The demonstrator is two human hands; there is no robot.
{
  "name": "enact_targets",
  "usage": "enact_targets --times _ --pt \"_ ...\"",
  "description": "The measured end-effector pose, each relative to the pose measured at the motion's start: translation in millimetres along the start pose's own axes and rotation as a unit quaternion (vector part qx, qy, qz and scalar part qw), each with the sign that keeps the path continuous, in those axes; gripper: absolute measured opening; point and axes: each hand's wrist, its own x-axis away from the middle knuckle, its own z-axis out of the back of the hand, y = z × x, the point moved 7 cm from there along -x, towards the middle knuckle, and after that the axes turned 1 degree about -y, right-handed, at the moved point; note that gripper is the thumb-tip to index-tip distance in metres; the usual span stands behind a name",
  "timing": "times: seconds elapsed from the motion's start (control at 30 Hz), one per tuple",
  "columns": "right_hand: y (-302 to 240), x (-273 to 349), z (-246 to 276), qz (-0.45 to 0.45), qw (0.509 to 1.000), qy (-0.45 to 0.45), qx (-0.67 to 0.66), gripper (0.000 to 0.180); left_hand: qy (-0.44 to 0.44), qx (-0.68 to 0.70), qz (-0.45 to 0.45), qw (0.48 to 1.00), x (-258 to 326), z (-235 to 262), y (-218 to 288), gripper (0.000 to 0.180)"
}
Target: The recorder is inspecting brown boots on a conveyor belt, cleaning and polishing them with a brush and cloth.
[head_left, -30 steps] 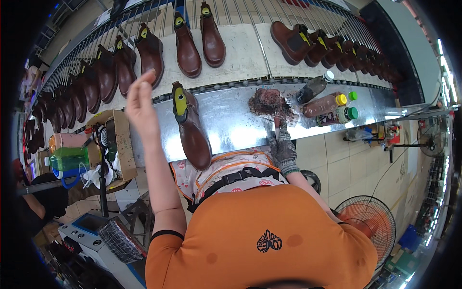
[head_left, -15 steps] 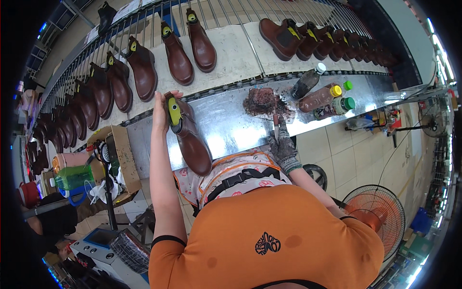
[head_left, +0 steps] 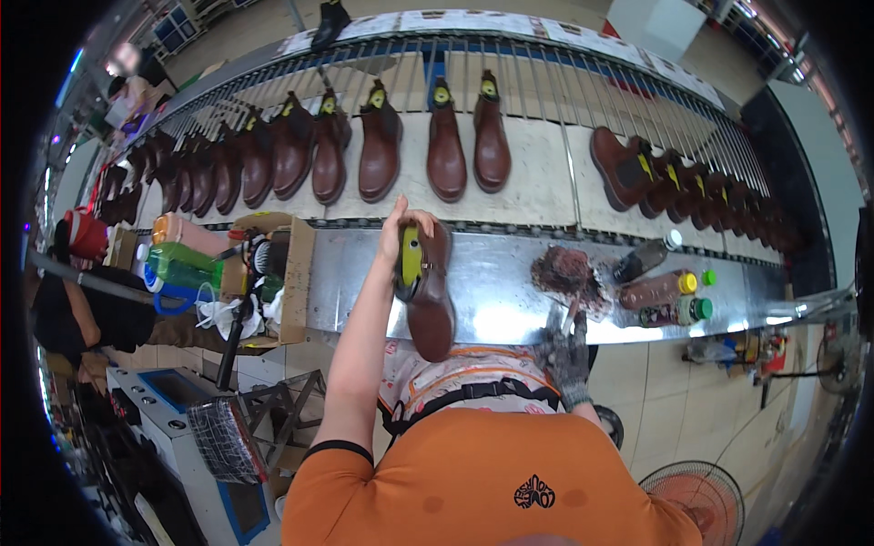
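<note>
My left hand (head_left: pixel 391 242) grips a brown ankle boot (head_left: pixel 433 311) by its shaft, fingers curled over the top opening. The boot hangs toe toward me over the near edge of the metal bench, its yellow-green insole showing inside. My right hand (head_left: pixel 566 353), in a stained grey knit glove, is at the bench edge with its fingers drawn together. A slim brown and pale thing shows at its fingertips, too small to make out. Just beyond them, a brown-stained, crumbly-edged pad (head_left: pixel 566 267) lies on the bench.
Right of the pad are a dark bottle (head_left: pixel 643 260) with a white cap, a yellow-capped bottle (head_left: pixel 650 291), a green-capped bottle (head_left: pixel 663 314) and a loose green cap (head_left: pixel 709 278). Beyond, several brown boots (head_left: pixel 380 150) line a pale conveyor (head_left: pixel 537 173). A cardboard box (head_left: pixel 298 282) stands left.
The view has shifted, so the bench and boots sit differently in it. The held boot has turned, its toe now pointing more directly toward me. My right hand stays near the stained pad.
</note>
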Motion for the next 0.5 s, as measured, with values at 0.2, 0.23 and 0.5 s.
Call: enact_targets --times 0.2,0.23,0.5 --pt "-31 5 14 0.075 0.977 0.16 0.12 0.07 -0.136 0.097 -0.229 0.959 37 -31 73 0.059" --pt "-26 -3 15 0.024 0.979 0.158 0.127 0.066 -0.186 0.095 -0.263 0.942 41 -37 78 0.056" --pt "-67 13 -3 0.096 0.988 0.041 0.113 0.023 -0.278 0.086 -0.252 0.923 45 -57 81 0.049"
